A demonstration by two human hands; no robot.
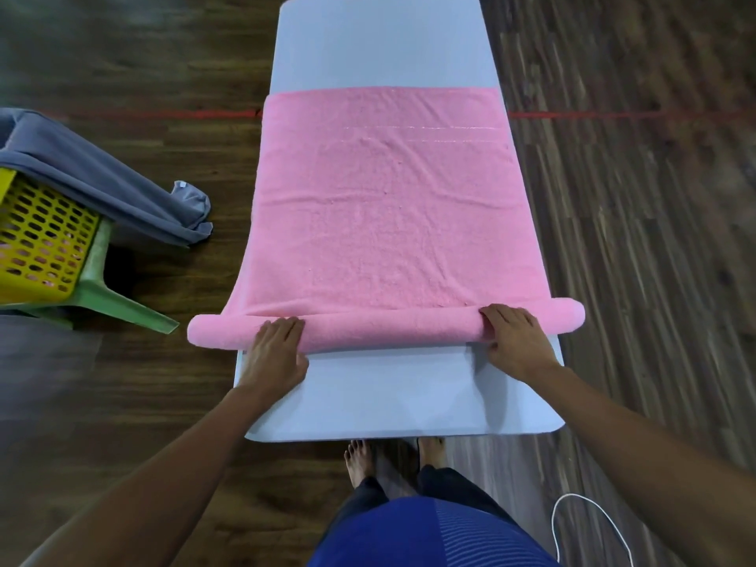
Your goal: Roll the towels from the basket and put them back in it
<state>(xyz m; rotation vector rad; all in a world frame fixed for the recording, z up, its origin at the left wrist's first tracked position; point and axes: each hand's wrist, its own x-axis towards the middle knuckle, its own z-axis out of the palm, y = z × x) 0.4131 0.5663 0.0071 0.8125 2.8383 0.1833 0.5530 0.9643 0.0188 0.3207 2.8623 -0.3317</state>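
A long pink terry-cloth towel (380, 206) is laid lengthwise on a pale grey-blue, round-cornered bench (380, 386), viewed from above. Its near end is rolled into a tube lying across the bench and overhanging both the left and right edges. The left hand (278, 345) is rested on the left part of the roll, fingers (286, 323) laid nearly straight over its top, pressing rather than closed round it. The right hand (515, 341) is set on the right part, fingers (501, 315) curled over the roll and thumb against its near side, so the roll is gripped. At the left, a yellow perforated plastic basket (41, 239) is perched on a green plastic stool (131, 308), with a grey towel (102, 178) draped over its rim. Bare feet (360, 460) are seen on the dark wood-plank floor (634, 239) below the bench's near edge, and a white cable (552, 525) lies to their right.
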